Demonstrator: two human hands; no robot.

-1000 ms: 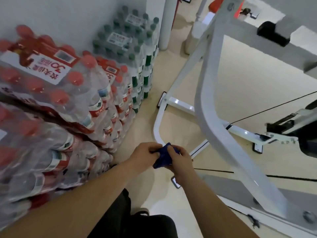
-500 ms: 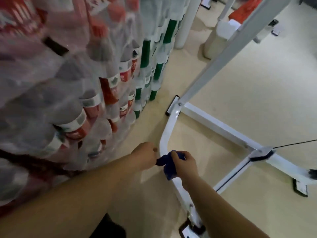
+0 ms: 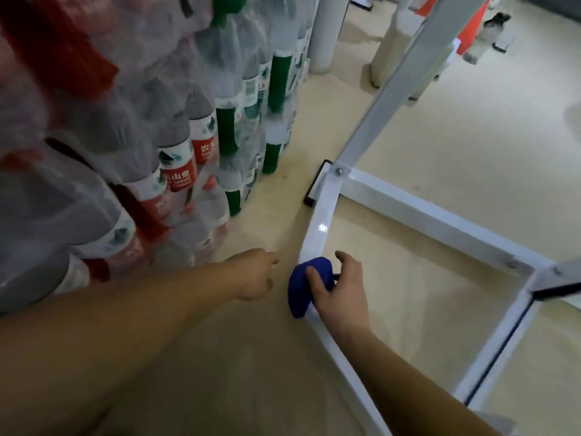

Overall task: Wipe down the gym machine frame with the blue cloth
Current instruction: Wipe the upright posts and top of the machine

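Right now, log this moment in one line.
phase: wiping | right hand: holds blue cloth on floor bar of white frame | left hand: holds nothing | nearby: bottled-water packs

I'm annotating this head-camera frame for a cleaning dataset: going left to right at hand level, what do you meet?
Shrink-wrapped bottle packs → left hand → blue cloth → right hand gripping it → bolted corner of the white frame.

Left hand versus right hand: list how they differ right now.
The left hand holds nothing; the right hand grips the blue cloth. The left hand is off the white frame bar, over the floor; the right hand presses the cloth on that bar. Both reach forward and down.
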